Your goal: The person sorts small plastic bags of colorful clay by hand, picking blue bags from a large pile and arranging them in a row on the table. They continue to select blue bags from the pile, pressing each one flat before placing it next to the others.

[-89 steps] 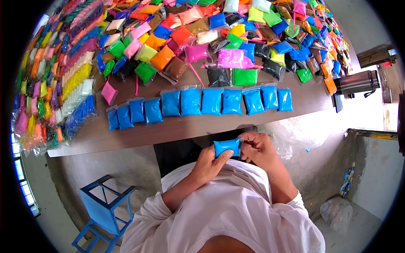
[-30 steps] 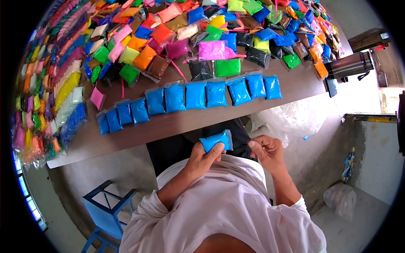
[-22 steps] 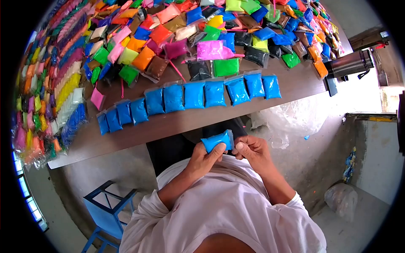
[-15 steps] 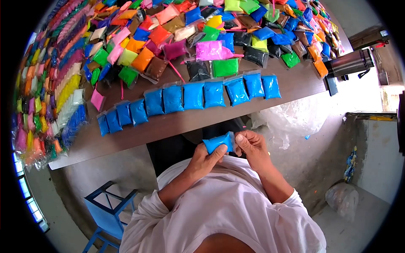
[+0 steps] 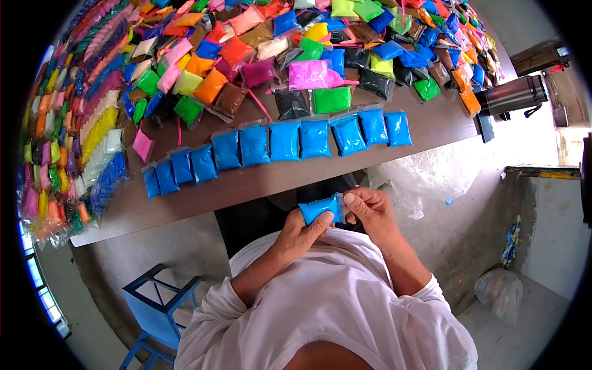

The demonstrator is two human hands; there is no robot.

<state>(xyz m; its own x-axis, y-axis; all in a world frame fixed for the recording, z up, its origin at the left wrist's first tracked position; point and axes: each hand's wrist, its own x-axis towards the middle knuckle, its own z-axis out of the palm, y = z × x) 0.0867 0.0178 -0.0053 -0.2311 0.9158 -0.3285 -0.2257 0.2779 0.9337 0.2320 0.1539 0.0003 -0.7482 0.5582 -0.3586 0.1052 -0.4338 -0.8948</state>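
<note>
A small clear bag filled with blue material [image 5: 317, 208] is held in front of my body, just off the table's near edge. My left hand [image 5: 301, 233] is closed round its left part, thumb lying across the front. With thumb and fingers pinched, my right hand [image 5: 372, 214] grips the bag's clear right end. On the table beyond, a row of similar blue bags [image 5: 285, 140] lies side by side along the near edge. What my lower fingers do behind the bag is hidden.
The brown table [image 5: 240, 185] bears a large heap of coloured bags [image 5: 234, 52] and stacked rows at left [image 5: 98, 135]. A metal flask [image 5: 512, 92] is at the right end. A blue chair [image 5: 154, 314] stands lower left; clear plastic sheeting [image 5: 431, 169] lies at right.
Both hands keep their hold on the blue bag. The view has shifted very slightly; nothing else visibly differs.
</note>
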